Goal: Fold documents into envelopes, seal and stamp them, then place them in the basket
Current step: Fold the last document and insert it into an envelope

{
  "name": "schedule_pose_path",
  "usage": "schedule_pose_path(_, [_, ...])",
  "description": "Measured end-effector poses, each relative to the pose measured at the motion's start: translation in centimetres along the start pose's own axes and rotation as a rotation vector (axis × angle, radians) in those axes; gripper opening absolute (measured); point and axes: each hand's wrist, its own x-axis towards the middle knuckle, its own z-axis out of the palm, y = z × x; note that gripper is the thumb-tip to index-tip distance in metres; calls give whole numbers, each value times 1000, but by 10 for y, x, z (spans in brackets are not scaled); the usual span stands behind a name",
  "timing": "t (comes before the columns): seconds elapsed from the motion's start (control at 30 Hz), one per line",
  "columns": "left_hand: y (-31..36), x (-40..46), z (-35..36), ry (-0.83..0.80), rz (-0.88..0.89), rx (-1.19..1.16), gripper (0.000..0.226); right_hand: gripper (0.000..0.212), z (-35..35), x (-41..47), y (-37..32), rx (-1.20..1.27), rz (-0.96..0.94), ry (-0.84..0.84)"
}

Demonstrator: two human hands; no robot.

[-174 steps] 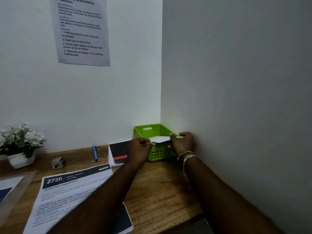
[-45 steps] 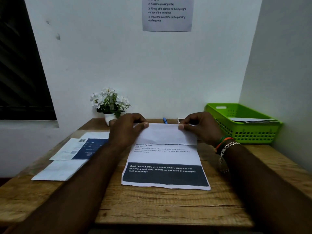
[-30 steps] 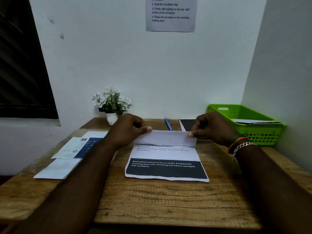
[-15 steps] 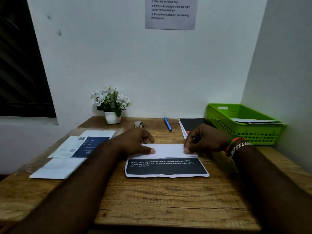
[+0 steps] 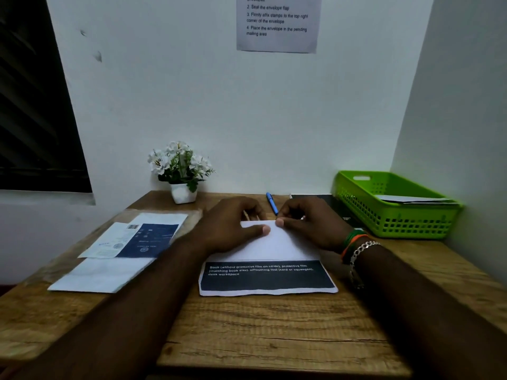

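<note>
A printed document lies in the middle of the wooden desk. Its top part is folded down as a white flap above a dark text band. My left hand and my right hand sit close together at the middle of the far fold edge, both thumbs pressing on the flap. A green basket stands at the right against the wall, with a white envelope inside. Blank white envelopes lie at the left.
A white and blue printed sheet rests on the envelopes. A potted white flower, a blue pen and a black notebook line the back of the desk. An instruction sheet hangs on the wall.
I put an envelope into the basket, then folded the document's top down onto itself. In the last half second both hands slid from the flap's corners to the middle of the fold edge.
</note>
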Motion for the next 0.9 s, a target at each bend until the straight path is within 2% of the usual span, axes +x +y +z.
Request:
schedule_pose_path(0.1, [10,4,8,120,45,1,24,15,-1,0,-8,3,-51,59])
schedule_pose_path(0.23, [4,8,-7,28,2,-63,19,10,-9,1,-1,-19,-21,54])
schedule_pose_path(0.4, [-26,-5,-37,-53,-135,-128,12,12,-25,-6,18,-16,49,72])
schedule_pose_path(0.63, [-20,-1,-24,96,-170,-314,7,12,-24,-5,17,22,67,136])
schedule_pose_path(0.9, [-27,-1,-25,217,-173,-222,3,14,-29,-5,27,34,132,138])
